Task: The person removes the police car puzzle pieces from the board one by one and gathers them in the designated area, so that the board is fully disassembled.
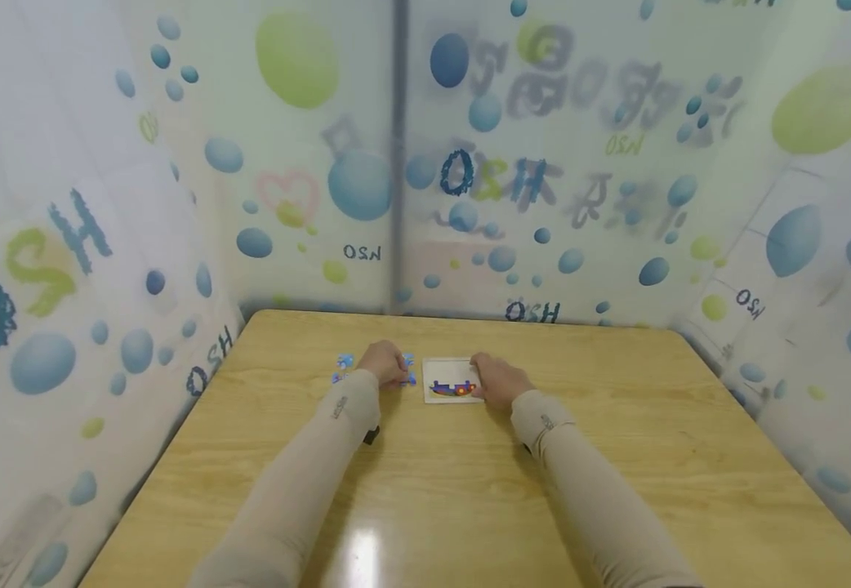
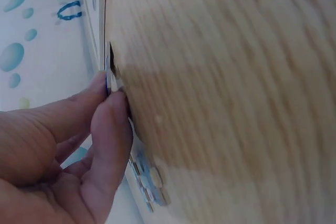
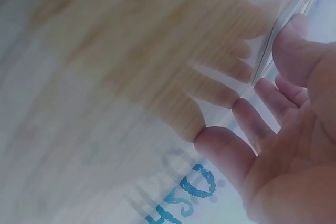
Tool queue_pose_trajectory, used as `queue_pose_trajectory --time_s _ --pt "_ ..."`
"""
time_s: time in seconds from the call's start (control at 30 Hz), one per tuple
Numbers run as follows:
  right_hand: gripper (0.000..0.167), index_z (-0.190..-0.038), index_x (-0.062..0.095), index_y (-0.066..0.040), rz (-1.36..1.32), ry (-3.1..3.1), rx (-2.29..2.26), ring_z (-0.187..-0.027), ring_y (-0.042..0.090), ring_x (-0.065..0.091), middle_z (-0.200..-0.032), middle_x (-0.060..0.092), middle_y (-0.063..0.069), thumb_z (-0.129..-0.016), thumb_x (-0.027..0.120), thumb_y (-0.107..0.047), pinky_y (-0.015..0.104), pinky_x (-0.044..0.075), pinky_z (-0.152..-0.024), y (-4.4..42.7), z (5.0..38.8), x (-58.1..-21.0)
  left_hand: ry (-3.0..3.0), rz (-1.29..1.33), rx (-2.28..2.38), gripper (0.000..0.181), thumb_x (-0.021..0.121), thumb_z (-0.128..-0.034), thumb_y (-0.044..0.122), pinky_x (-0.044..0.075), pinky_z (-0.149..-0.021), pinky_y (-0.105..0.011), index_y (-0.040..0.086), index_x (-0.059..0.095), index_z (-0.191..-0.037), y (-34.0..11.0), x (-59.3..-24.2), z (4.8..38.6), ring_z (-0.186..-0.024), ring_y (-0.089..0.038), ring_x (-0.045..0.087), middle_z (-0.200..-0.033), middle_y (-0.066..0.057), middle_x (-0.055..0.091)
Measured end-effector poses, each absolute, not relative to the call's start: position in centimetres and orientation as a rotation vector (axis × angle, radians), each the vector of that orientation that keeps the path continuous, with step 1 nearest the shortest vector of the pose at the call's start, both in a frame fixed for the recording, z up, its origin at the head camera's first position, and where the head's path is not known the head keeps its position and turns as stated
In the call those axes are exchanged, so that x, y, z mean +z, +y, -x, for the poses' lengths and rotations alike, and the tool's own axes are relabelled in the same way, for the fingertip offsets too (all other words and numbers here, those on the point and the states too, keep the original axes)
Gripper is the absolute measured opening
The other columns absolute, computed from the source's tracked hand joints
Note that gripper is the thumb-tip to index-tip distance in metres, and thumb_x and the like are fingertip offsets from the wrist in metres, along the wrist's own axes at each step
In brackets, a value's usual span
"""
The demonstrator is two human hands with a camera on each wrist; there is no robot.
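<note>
A white puzzle tray [image 1: 436, 371] lies flat on the table, with joined colourful pieces along its lower part. My left hand [image 1: 383, 365] is just left of it, among loose blue puzzle pieces [image 1: 345, 360]. In the left wrist view, the thumb and a finger of my left hand [image 2: 79, 145] pinch a thin piece [image 2: 109, 64] near the table surface. At the tray's right edge, my right hand [image 1: 501, 381] rests with its thumb against the tray side [image 3: 268, 45]; the other fingertips of the right hand [image 3: 289, 124] touch the table, fingers spread.
The wooden table [image 1: 425, 490] extends around the tray toward the front and both sides. Behind it hangs a printed curtain [image 1: 308, 204] with blue and green spots. More blue pieces [image 2: 149, 179] lie below the left hand in the left wrist view.
</note>
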State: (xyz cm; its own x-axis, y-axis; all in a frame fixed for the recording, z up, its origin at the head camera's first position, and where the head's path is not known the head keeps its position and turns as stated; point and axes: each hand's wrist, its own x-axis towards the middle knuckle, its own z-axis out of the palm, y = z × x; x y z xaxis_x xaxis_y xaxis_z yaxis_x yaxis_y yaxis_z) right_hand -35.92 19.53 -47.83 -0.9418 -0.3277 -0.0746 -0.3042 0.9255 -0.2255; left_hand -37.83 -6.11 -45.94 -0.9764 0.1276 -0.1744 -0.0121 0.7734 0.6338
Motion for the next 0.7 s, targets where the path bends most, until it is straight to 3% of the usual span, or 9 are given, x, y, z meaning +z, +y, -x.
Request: queue_pose_trajectory --time_s 0.17,0.43,0.7 --pt "0.056 -0.143 0.047 -0.008 0.52 2.971 -0.298 -0.129 0.034 0.056 -0.141 0.058 0.015 -0.096 0.071 -0.027 0.052 0.049 -0.103 19.4 36.1 -47.8 2.876 -0.091 0.832 0.014 0.085 -0.0808 0.009 0.055 -0.077 -0.033 0.005 0.073 -0.087 -5.8 -45.9 37.8 -0.082 -0.021 0.062 -0.098 -0.008 0.071" --pt "0.057 -0.145 0.046 -0.009 0.509 2.953 -0.306 -0.131 0.035 0.054 -0.143 0.056 0.015 -0.097 0.071 -0.028 0.053 0.048 -0.103 19.3 36.3 -47.9 2.918 -0.086 0.737 0.015 0.084 -0.0839 0.019 0.055 -0.074 -0.034 0.01 0.073 -0.09 -6.1 -45.7 37.5 -0.081 -0.019 0.063 -0.095 -0.003 0.072" --pt "0.059 -0.144 0.046 -0.008 0.529 2.947 -0.295 -0.131 0.035 0.054 -0.143 0.056 0.016 -0.096 0.072 -0.03 0.052 0.048 -0.104 19.6 36.3 -47.6 2.956 -0.325 0.649 0.023 0.081 -0.0875 0.023 0.057 -0.081 -0.04 0.013 0.073 -0.106 -4.4 -44.2 35.8 -0.095 -0.023 0.066 -0.112 -0.005 0.072"
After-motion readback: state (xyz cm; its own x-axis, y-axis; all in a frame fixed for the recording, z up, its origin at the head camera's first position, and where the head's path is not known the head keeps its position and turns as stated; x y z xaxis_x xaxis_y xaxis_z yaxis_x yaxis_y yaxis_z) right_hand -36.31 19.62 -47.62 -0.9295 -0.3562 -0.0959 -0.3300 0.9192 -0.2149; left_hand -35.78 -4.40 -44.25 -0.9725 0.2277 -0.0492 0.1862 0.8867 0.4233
